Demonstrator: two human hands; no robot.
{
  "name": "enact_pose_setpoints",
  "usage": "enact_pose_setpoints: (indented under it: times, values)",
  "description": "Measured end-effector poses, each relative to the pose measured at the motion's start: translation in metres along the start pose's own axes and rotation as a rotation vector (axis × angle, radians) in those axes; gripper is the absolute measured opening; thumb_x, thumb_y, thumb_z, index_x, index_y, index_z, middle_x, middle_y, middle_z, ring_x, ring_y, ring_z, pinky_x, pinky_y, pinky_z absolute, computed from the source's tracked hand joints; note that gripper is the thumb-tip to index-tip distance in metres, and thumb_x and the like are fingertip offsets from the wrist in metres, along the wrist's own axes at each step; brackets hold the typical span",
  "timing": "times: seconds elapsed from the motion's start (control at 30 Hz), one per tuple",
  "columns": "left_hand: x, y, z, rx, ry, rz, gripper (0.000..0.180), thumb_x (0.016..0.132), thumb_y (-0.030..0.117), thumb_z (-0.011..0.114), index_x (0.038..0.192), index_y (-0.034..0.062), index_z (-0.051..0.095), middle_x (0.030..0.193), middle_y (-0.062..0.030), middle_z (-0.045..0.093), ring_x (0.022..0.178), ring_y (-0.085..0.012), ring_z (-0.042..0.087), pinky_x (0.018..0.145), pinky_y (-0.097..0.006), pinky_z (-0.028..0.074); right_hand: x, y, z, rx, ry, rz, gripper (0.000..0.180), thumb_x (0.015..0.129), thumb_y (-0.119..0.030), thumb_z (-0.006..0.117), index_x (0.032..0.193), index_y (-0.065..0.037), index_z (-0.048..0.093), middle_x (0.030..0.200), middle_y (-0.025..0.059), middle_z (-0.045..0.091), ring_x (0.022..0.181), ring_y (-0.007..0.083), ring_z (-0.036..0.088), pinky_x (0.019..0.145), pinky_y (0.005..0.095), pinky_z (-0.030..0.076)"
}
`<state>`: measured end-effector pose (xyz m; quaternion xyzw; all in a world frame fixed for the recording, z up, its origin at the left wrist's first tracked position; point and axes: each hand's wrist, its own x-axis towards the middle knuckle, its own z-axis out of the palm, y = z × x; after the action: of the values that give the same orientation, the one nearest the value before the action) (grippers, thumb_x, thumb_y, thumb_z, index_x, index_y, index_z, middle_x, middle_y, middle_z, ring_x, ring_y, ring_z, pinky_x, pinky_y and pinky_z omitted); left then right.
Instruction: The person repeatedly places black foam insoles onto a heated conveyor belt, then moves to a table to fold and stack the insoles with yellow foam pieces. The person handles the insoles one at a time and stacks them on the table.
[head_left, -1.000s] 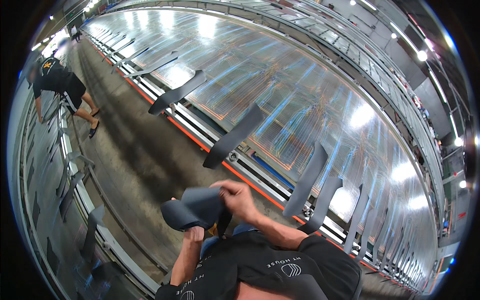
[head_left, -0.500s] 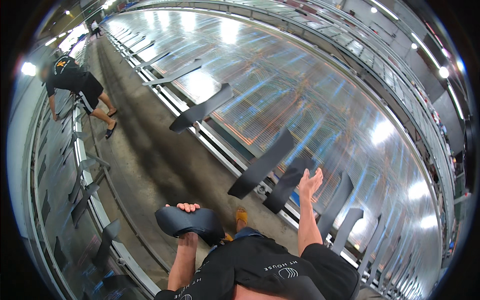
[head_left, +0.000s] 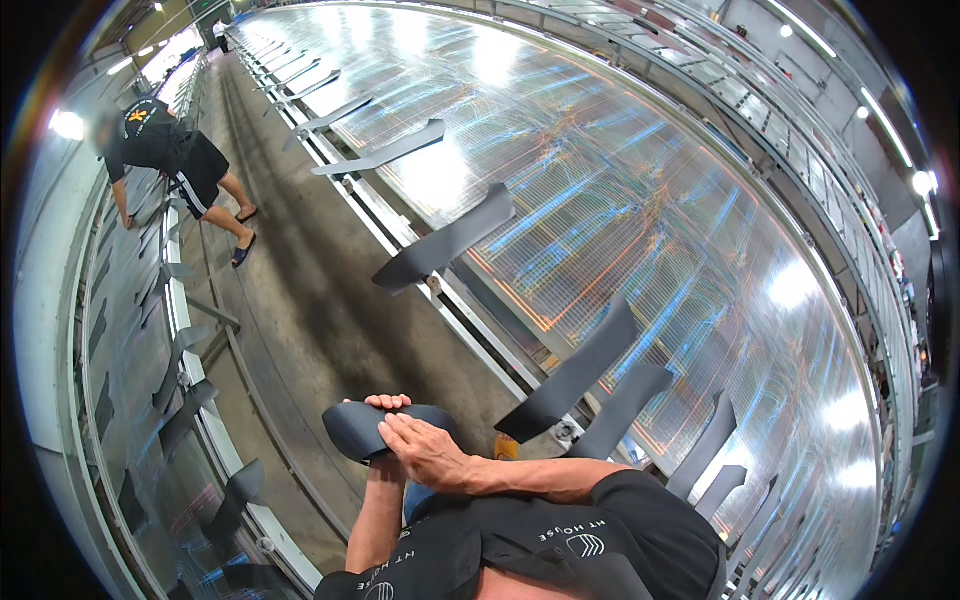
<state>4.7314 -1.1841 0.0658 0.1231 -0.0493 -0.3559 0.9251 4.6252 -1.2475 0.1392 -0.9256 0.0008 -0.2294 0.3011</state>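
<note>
In front of my waist, a curved piece of dark grey flexible sheet [head_left: 352, 428] rests in my left hand [head_left: 388, 401]. My left forearm passes beneath it, and the fingertips curl over its far edge. My right hand [head_left: 430, 452] presses on its upper face with the fingers together, closed on it near the middle; the thumb is hidden. I cannot tell whether this is one sheet or several stacked. To the right, similar dark strips [head_left: 575, 370] lie spaced along the table's edge, partly overhanging its metal rail.
A long shiny table [head_left: 620, 215] with fine lined patterns runs along my right. On my left stands another rail [head_left: 215, 430] with more strips across it. A co-worker [head_left: 165, 145] bends over that side farther up the aisle [head_left: 300, 250]. A distant person [head_left: 221, 36] stands at the far end.
My right hand has come from above the table's strips on the right to the sheet in my left hand. One nearby strip's position has shifted farther onto the table.
</note>
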Motion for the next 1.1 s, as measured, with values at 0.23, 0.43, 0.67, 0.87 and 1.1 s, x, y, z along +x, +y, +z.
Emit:
enact_pose_setpoints:
  times: [0.23,0.43,0.67,0.87,1.1]
  values:
    - [0.055,0.045,-0.006,-0.083,0.052,-0.141,0.055,0.099,0.051,0.031,0.081,0.0069,0.06,0.074,-0.0079,0.059,0.073,-0.0211,0.052,0.086,-0.038,0.042,0.066,0.007,0.015,0.101,0.049,0.09,0.018,0.073,-0.008,0.066,0.09,-0.007,0.059,0.096,0.0087,0.064,0.088,0.0247,0.063,0.075,0.0349,0.051]
    - [0.096,0.087,0.004,-0.059,0.307,-0.346,0.058,0.096,0.059,0.033,0.085,0.0074,0.059,0.084,-0.0074,0.062,0.081,-0.0222,0.056,0.093,-0.038,0.042,0.13,0.02,-0.014,0.562,0.457,0.526,0.019,0.085,0.003,0.056,0.097,-0.007,0.067,0.086,0.0024,0.065,0.078,0.0128,0.061,0.069,0.0256,0.049]
    - [0.162,0.116,-0.032,-0.077,0.009,-0.214,0.062,0.098,0.051,0.028,0.08,0.0055,0.066,0.072,-0.0101,0.065,0.071,-0.0251,0.059,0.083,-0.039,0.047,0.132,0.152,-0.059,1.05,1.1,0.873,0.004,0.088,-0.009,0.065,0.091,-0.005,0.066,0.078,-0.0023,0.064,0.063,0.0066,0.056,0.055,0.0214,0.044]
    - [0.209,0.132,-0.031,-0.025,0.044,-0.178,0.062,0.099,0.05,0.028,0.081,0.0048,0.066,0.073,-0.0108,0.064,0.072,-0.0256,0.059,0.086,-0.041,0.045,0.092,0.265,-0.066,0.552,1.209,1.335,0.033,0.084,-0.022,0.07,0.103,0.003,0.06,0.091,0.008,0.064,0.078,0.0221,0.061,0.067,0.0398,0.05]
    - [0.251,0.142,-0.021,0.008,0.105,-0.094,0.061,0.098,0.051,0.03,0.08,0.0055,0.066,0.073,-0.0102,0.063,0.072,-0.0247,0.057,0.088,-0.04,0.045,0.187,0.21,-0.032,-0.264,0.617,0.742,0.037,0.079,-0.015,0.072,0.111,0.0,0.059,0.11,0.0174,0.06,0.103,0.0345,0.056,0.089,0.0413,0.045]
